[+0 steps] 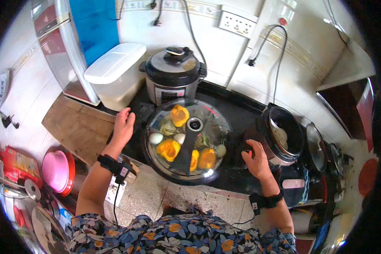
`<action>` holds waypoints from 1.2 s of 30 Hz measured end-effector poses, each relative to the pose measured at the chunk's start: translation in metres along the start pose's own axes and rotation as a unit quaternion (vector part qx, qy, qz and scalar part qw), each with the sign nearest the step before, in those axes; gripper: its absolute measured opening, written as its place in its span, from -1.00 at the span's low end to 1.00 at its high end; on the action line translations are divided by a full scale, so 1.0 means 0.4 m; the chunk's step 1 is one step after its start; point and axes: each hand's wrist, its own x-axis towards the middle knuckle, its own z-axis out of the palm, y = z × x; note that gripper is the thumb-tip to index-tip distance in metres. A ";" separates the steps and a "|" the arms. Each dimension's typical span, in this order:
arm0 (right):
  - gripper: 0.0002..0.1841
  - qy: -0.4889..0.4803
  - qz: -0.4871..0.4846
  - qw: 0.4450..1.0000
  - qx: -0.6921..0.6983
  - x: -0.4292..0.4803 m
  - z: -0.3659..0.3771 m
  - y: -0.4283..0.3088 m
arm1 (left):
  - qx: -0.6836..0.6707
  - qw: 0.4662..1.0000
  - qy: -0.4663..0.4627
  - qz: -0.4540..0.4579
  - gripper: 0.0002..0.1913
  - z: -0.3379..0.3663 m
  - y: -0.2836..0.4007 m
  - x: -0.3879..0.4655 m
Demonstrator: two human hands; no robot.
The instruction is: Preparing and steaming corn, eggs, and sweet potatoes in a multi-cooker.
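A wide pan with a black rim (152, 170) sits in front of me under a clear glass lid (217, 127) with a round metal vent (195, 124) and a dark strip-like handle. Through the glass I see cut pumpkin pieces (168, 149), whitish eggs (156, 138) and pale green pieces that look like leaves. My left hand (123, 128) is raised left of the pan, holding nothing, its fingers slightly apart. To the right of the pan my right hand (257, 160) has its fingers spread and curved. A small red spot shows between them; whether they touch anything there is unclear.
An electric pressure cooker (173, 85) stands behind the pan, beside a lidded plastic bin (114, 89). On the right is an uncovered pot-like cooker (293, 127) with a cord. A brown board (79, 123) lies left; a pink basin (54, 171) sits below it.
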 end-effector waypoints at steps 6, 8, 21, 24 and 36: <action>-0.34 -0.100 -0.022 0.981 -0.165 0.069 0.057 -0.004 | -0.035 0.996 0.044 0.063 -0.53 0.050 0.057 -0.113; -0.30 -0.182 0.025 0.962 -0.201 0.089 0.053 -0.029 | -0.015 0.988 0.061 0.140 -0.54 0.039 0.099 -0.146; -0.45 -0.127 -0.008 0.991 -0.039 0.056 0.070 0.045 | -0.019 0.981 0.094 -0.171 -0.58 -0.014 -0.151 -0.454; -0.48 -0.135 -0.096 0.977 -0.132 0.063 0.087 0.053 | 0.041 0.941 0.108 -0.318 -0.58 -0.099 -0.254 -0.621; -0.42 -0.074 -0.048 0.960 -0.266 0.074 0.138 0.051 | 0.086 0.834 0.177 -0.515 -0.61 -0.336 -0.070 -1.232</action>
